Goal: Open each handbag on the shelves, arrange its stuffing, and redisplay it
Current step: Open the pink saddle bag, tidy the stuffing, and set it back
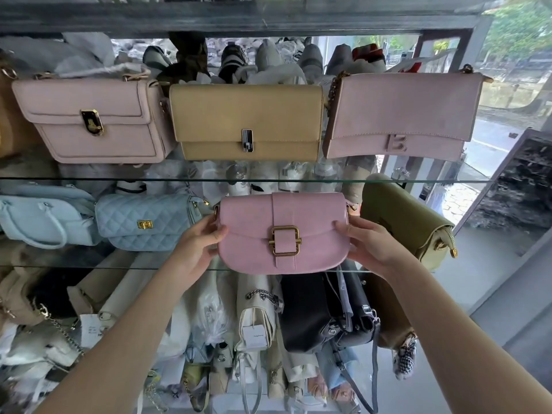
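Note:
A pink saddle handbag [254,234] with a brass buckle stands upright at the front edge of the lower glass shelf [89,266], its flap closed. My left hand [198,242] grips its left side, thumb on the front. On the bag's right side my right hand [366,242] holds it the same way. No stuffing shows.
On the same shelf are a quilted light blue bag [143,222], a pale blue bag [44,216] and an olive bag [409,219]. The upper shelf carries a pale pink bag [89,121], a tan bag [248,121] and a mauve bag [400,115]. Several bags crowd below.

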